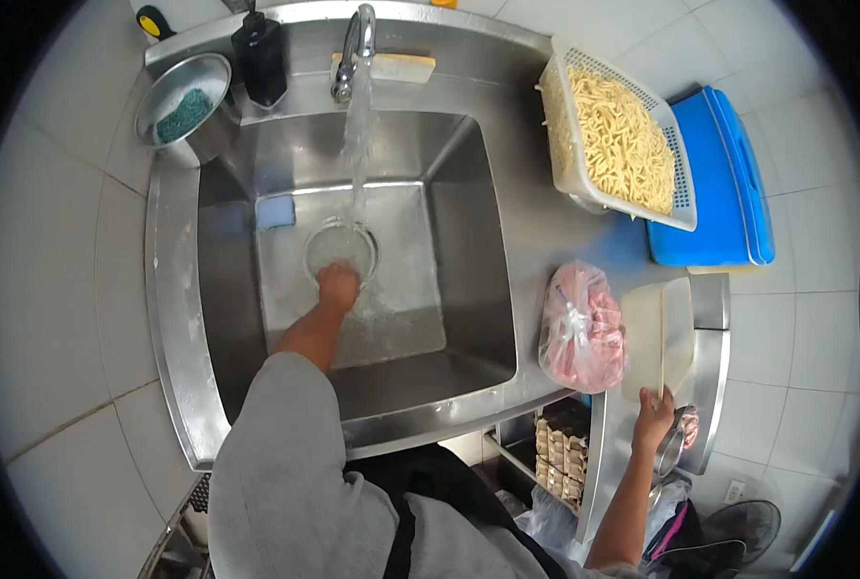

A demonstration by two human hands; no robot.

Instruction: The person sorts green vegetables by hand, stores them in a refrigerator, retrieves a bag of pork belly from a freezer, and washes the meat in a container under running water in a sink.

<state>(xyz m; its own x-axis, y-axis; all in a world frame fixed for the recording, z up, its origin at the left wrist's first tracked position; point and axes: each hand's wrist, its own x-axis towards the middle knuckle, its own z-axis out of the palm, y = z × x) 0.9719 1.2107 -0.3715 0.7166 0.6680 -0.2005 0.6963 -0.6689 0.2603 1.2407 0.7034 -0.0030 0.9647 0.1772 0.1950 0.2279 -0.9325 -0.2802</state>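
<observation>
My left hand (338,285) reaches down into the steel sink (391,333), closed at the near rim of a round, clear-looking bowl (326,241). Water from the tap (364,39) runs down onto the bowl, and its glare blurs the fingertips. On the right, my right hand (654,415) grips the near edge of a translucent plastic container (676,323), which stands on the steel counter. Just left of that container lies a tied clear bag of pink raw meat (584,328).
A white basket (563,145) of noodles stands at the back right beside a blue box (719,193). Soap bottle (260,58) and steel pot (193,145) occupy the back left corner. A blue sponge (276,211) lies in the sink. Egg trays (558,458) sit below the counter.
</observation>
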